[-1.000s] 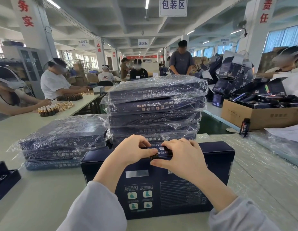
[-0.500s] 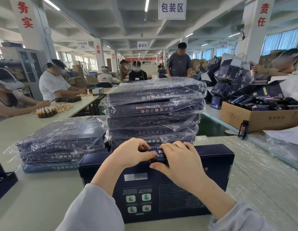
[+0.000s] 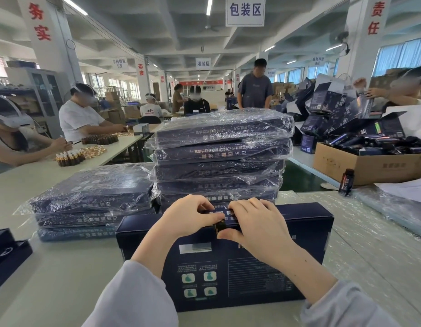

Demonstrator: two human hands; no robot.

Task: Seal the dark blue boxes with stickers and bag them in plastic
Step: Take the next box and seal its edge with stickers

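A dark blue box (image 3: 252, 279) stands tilted on the table in front of me, its printed face toward me. My left hand (image 3: 188, 218) and my right hand (image 3: 256, 223) both grip its top edge at the middle, fingers curled over the far side. The two thumbs meet on a small dark and gold sticker (image 3: 220, 225) at that edge. Right behind the box rises a tall stack of bagged boxes (image 3: 219, 149) in clear plastic. A lower stack of bagged boxes (image 3: 94, 192) lies to the left.
Clear plastic sheets (image 3: 369, 232) cover the table on the right. Beyond them stand a small dark bottle (image 3: 346, 181) and a cardboard carton (image 3: 369, 166) full of dark items. Another dark box (image 3: 6, 256) lies at the left edge. Several people work at nearby tables.
Both hands have stayed on the box's top edge with the thumbs at the sticker. Only the view has shifted a little.
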